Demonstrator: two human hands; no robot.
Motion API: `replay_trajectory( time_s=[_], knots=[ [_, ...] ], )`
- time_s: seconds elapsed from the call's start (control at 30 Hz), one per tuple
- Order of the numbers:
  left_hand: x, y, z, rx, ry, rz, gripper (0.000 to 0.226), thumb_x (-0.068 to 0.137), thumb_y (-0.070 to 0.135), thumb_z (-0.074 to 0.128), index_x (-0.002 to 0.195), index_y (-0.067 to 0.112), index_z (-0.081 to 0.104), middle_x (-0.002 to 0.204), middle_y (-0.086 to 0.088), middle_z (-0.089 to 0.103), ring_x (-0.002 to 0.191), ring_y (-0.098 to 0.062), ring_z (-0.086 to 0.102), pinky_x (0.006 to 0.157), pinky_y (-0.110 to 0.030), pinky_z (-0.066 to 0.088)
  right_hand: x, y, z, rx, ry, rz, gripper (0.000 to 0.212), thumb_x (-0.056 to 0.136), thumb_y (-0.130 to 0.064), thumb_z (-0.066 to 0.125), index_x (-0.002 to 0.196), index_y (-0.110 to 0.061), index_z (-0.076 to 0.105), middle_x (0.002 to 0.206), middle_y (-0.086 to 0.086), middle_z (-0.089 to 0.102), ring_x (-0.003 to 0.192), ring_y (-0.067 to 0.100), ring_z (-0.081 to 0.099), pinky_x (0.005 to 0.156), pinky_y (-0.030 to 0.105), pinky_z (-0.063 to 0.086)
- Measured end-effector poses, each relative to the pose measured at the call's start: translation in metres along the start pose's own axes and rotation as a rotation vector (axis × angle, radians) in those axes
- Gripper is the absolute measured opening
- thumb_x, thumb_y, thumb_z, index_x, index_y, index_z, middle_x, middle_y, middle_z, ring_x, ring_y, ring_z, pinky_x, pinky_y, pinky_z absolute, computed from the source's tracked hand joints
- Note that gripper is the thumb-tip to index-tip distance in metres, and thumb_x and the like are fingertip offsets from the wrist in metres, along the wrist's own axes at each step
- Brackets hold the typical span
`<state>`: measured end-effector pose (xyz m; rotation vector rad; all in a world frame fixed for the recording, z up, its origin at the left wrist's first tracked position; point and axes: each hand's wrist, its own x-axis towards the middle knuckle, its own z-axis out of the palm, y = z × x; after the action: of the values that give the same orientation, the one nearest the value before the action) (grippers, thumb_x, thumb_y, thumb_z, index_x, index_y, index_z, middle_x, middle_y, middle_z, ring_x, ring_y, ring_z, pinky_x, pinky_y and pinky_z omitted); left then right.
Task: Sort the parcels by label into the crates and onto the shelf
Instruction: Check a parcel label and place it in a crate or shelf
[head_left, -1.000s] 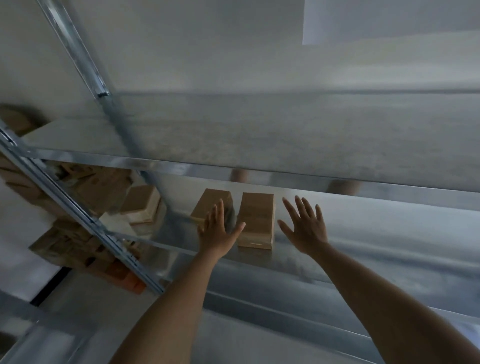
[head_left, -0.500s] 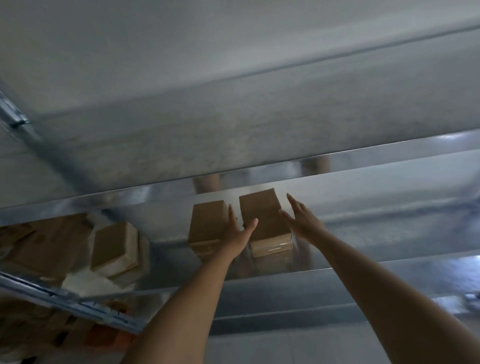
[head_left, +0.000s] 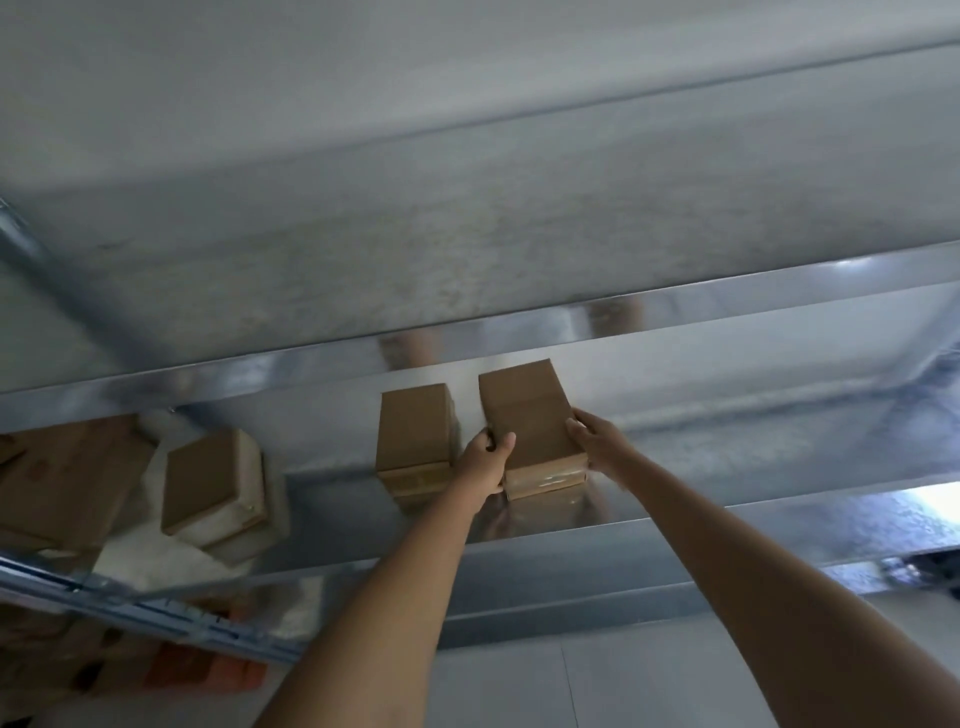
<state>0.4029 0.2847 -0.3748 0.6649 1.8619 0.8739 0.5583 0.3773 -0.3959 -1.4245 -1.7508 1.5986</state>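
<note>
Both hands are gripping a plain brown cardboard parcel (head_left: 527, 415) on the metal shelf (head_left: 727, 415): left hand (head_left: 485, 460) and right hand (head_left: 597, 441) are curling around its near end, its long axis pointing away from them. A second parcel (head_left: 413, 431) is lying just left of the grip.

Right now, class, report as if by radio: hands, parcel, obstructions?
Left hand and right hand grip the right parcel from both sides. Parcel on the metal shelf. Second parcel close beside the left hand.

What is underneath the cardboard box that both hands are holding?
The cardboard box rests on the shiny metal shelf, held by the left hand and right hand. Its underside is hidden.
</note>
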Motion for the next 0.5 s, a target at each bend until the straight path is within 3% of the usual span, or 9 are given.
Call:
replay_trajectory(
  time_s=[0.1,0.33,0.5],
  knots=[
    [-0.005,0.000,-0.002,0.020,0.000,0.028,0.050,0.102,0.040,0.045,0.145,0.017,0.038,0.145,-0.007,0.047,0.128,-0.030,0.049,0.097,-0.043,0.052,-0.005,0.001,-0.002,0.037,-0.002,0.000,0.036,0.105,-0.019,0.042,0.139,-0.018,0.054,0.104,0.002,0.061,0.076,0.003,0.054,0.064,0.019,0.042],
    [-0.013,0.017,-0.005,0.006,0.095,0.159,0.046,0.102,0.039,0.045,0.141,0.015,0.043,0.141,-0.009,0.051,0.125,-0.029,0.053,0.091,-0.039,0.054,-0.004,-0.025,-0.019,0.198,-0.072,-0.069,0.041,0.102,-0.020,0.051,0.143,-0.015,0.048,0.115,0.007,0.060,0.092,0.015,0.060,0.055,0.015,0.047],
    [-0.044,0.020,-0.001,-0.031,0.175,0.163,0.043,0.102,0.037,0.047,0.139,0.016,0.045,0.133,-0.005,0.055,0.116,-0.026,0.057,0.083,-0.036,0.055,-0.024,-0.031,-0.026,0.228,-0.136,-0.086,0.042,0.101,-0.023,0.054,0.142,-0.021,0.049,0.116,0.008,0.063,0.100,0.020,0.061,0.066,0.025,0.050]
  ],
)
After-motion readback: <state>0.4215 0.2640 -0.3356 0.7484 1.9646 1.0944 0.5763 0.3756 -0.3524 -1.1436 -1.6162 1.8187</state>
